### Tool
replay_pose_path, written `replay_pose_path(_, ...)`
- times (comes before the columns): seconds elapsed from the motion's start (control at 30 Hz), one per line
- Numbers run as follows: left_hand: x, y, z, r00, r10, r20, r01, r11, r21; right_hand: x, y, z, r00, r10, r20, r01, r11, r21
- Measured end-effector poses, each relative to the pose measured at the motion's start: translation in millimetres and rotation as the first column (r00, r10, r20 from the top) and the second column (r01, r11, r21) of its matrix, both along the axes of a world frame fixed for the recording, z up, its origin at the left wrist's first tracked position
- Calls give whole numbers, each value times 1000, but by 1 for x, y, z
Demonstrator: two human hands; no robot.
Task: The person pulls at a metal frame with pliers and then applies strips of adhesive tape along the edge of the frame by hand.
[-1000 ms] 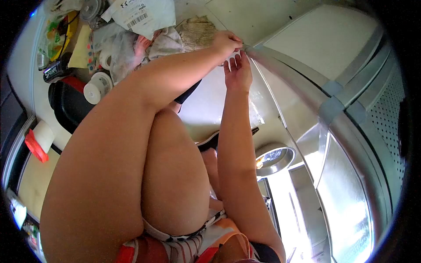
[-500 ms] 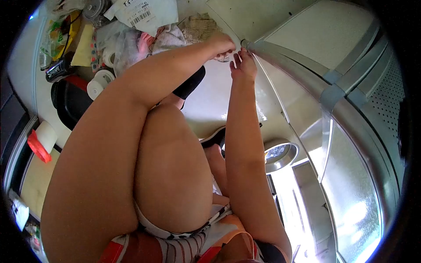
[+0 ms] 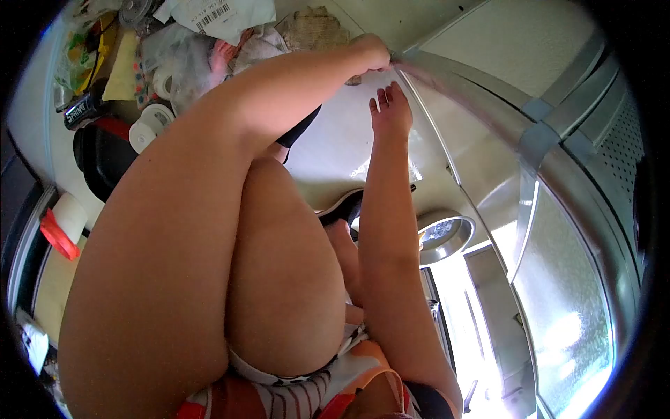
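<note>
My left hand [image 3: 371,54] reaches across at the top centre, its fingers curled in at the front end of the metal edge strip [image 3: 447,73] of a pale cabinet-like unit. Whatever lies inside those fingers is hidden. Just below it, my right hand [image 3: 391,110] is raised with its fingers loosely stretched and apart, holding nothing. It is close to the unit's pale front panel [image 3: 447,122], with a small gap to the edge strip. Behind my left hand lies a brown, crumpled cloth [image 3: 317,31].
Clutter fills the upper left: a white printed bag [image 3: 220,17], clear plastic bags [image 3: 183,56], a white-lidded tub [image 3: 151,128] and a black container [image 3: 105,160]. A metal bowl [image 3: 447,237] sits beyond my right forearm. My bent knee [image 3: 286,279] is between my arms.
My left hand has moved up and right to the end of the edge strip. The right hand has dropped slightly away from that end.
</note>
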State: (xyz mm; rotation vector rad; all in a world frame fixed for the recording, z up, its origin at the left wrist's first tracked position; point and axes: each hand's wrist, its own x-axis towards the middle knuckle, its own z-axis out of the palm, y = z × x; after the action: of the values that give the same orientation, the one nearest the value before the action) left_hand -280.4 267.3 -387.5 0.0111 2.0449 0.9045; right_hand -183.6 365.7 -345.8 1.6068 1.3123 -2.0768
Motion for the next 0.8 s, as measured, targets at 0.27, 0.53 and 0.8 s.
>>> replay_pose_path(0.27, 5, -1, 11, 944, 272, 186, -298, 945, 133, 3, 22, -38, 823, -491, -286, 310, 809, -499)
replay_pose_path(0.53, 13, -3, 18, 724, 470, 506, -639, 732, 235, 5, 16, -26, 895, -355, -268, 257, 905, -340)
replay_pose_path(0.8, 23, -2, 2, 732, 465, 498, -661, 662, 353, 5, 15, -29, 907, -326, -266, 234, 917, -323)
